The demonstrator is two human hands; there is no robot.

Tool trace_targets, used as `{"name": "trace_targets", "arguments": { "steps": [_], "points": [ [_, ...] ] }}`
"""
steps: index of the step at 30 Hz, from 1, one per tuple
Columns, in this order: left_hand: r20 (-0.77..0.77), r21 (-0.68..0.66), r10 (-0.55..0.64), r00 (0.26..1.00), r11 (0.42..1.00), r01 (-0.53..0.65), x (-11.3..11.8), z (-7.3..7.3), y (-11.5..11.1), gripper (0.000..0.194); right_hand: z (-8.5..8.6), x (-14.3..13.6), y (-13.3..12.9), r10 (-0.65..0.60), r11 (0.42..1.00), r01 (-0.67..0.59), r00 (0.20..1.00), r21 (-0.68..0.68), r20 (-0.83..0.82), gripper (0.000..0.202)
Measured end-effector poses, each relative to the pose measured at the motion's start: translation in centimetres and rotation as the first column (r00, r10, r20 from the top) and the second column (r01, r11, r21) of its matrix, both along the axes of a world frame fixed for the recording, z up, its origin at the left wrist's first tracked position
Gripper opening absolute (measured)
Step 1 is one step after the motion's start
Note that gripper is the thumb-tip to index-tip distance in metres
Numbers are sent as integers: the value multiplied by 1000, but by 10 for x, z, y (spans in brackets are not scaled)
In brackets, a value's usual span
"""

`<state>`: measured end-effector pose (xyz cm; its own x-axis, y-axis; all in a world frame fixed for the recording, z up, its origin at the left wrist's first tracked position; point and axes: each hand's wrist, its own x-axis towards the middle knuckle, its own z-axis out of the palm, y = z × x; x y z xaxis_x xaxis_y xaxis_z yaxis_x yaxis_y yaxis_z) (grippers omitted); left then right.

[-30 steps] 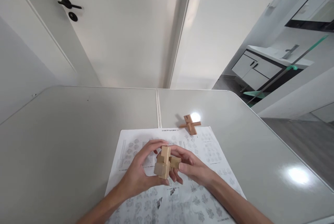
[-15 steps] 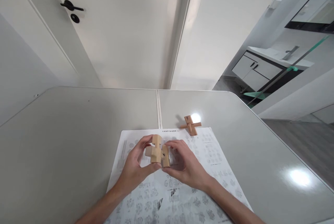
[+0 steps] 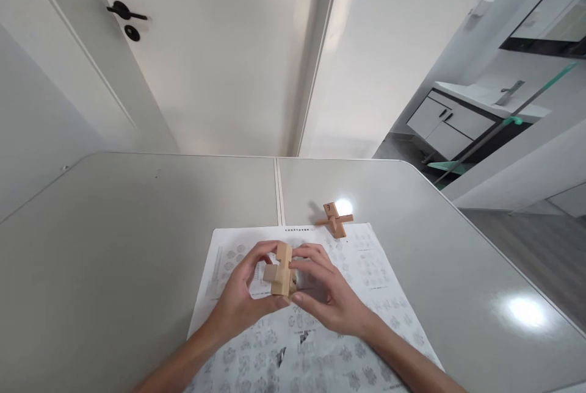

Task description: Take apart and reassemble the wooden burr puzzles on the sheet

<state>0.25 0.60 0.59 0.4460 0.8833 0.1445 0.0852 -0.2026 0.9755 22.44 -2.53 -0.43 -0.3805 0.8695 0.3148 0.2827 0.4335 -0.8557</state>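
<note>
Between my hands, above the printed sheet (image 3: 315, 332), are notched wooden puzzle pieces (image 3: 284, 271) in pale wood. My left hand (image 3: 245, 286) grips them, thumb at the near end and fingers at the far end. My right hand (image 3: 334, 292) pinches the piece on the right side, its fingers lying over part of it. That right piece is mostly hidden; a dark mark shows on it. Whether the pieces are fully joined I cannot tell. Beyond my right hand, a cross-shaped wooden puzzle assembly (image 3: 336, 221) rests at the sheet's far edge, with a dark mark on top.
The grey table (image 3: 114, 259) has a seam (image 3: 279, 191) running away from me and a rounded far right corner. A white door (image 3: 220, 57) with a black handle (image 3: 126, 10) stands behind it. At the right are a sink cabinet (image 3: 451, 121) and a green-and-grey pole (image 3: 494, 130).
The wooden pieces have turned slightly and shifted a little right and nearer. My right hand has closed in, its fingers now covering more of the right piece. The cross-shaped assembly stays put.
</note>
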Motion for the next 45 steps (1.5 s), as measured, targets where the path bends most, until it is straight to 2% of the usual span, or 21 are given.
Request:
{"name": "trace_targets", "arguments": {
  "steps": [4, 10, 16, 21, 25, 29, 37, 40, 45],
  "points": [
    [1, -9, -26, 1000, 1000, 26, -1, -1, 0, 68, 7, 0, 1, 48, 997, -52, 995, -48, -84, 28],
    [13, 7, -64, 998, 998, 64, 0, 1, 0, 67, 14, 1, 1, 143, 969, -185, 960, -162, -240, 31],
    [0, 31, -130, 991, 991, 130, 4, 6, -4, 69, 13, 1, 2, 118, 946, -196, 950, -257, -290, 23],
    [-24, 38, -140, 990, 989, 141, 5, 5, -4, 71, 7, -4, -2, 37, 931, -155, 942, -331, -335, 22],
    [-35, 60, -135, 990, 989, 137, 5, 3, -4, 71, 4, -6, -4, -23, 967, -44, 966, -249, -259, 21],
    [-55, 94, -139, 989, 985, 144, 5, 2, -3, 72, 5, -9, -5, -69, 996, 61, 987, -58, -145, 24],
    [-85, 155, -140, 986, 976, 152, 4, -3, -2, 75, 2, -14, -5, -155, 965, 168, 985, 201, -79, 29],
    [-97, 195, -169, 981, 963, 185, 5, -4, -3, 80, 1, -14, -5, -160, 959, 166, 986, 232, -45, 28],
    [-123, 215, -174, 977, 956, 197, 7, -2, -5, 81, -2, -12, -4, -159, 970, 161, 987, 183, -28, 22]
  ]
}}
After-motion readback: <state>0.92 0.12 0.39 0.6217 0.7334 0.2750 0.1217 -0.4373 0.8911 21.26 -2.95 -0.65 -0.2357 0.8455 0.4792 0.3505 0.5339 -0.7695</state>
